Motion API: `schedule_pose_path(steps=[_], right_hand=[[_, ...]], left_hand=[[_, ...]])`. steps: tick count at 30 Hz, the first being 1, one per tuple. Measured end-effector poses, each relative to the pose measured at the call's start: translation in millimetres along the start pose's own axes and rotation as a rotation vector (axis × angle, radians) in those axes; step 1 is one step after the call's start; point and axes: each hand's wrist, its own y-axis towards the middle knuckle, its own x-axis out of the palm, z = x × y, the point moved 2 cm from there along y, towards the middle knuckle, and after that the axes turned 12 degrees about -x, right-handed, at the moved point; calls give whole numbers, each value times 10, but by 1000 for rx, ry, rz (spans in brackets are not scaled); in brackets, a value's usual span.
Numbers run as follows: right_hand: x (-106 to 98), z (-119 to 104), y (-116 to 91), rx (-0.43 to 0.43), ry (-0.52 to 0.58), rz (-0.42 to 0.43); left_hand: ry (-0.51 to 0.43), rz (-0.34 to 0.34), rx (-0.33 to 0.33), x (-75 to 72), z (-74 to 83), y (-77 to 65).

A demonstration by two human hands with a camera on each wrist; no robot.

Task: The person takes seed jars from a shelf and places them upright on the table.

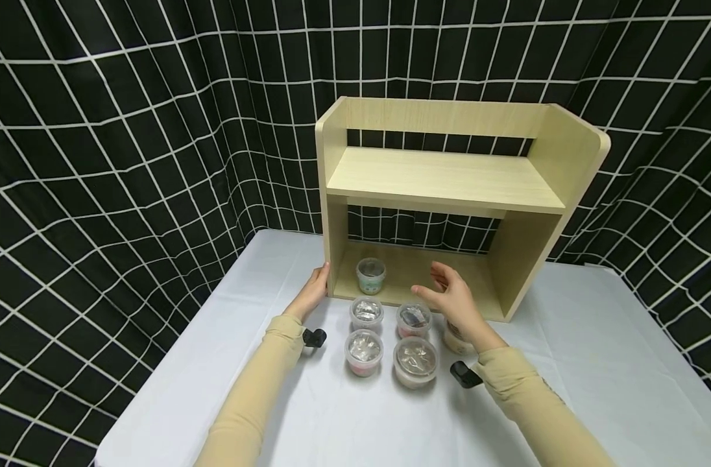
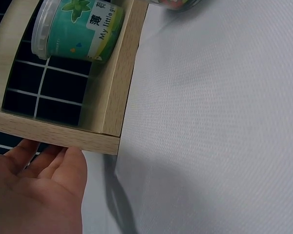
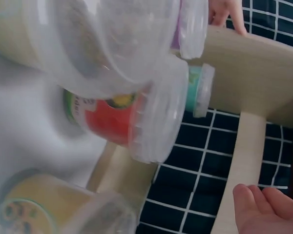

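My left hand touches the outer face of the wooden shelf unit's left side panel, fingers fairly straight in the left wrist view. Just inside that panel, a green lidded tub with a leaf on its label stands on the bottom board. My right hand hovers in front of the shelf, thumb and fingers apart, holding nothing. Below it are a red tub and a yellowish tub, the latter partly hidden by the hand and wrist. Nearer me stands a larger pale tub.
Two more clear-lidded tubs, a rear one and a front one, stand left of these on the white tablecloth. The shelf's upper board overhangs the bottom one. Black cloth with white grid lines surrounds the table.
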Motion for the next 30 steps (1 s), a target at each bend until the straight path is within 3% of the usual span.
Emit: schedule_pose_path(steps=[11, 18, 30], right_hand=[[9, -35, 314, 90, -84, -76], [178, -5, 471, 131, -96, -116], [455, 3, 638, 127, -216, -216]], left_hand=[[-5, -25, -19, 13, 34, 8], [9, 14, -17, 20, 8, -9], [0, 6, -13, 18, -1, 40]])
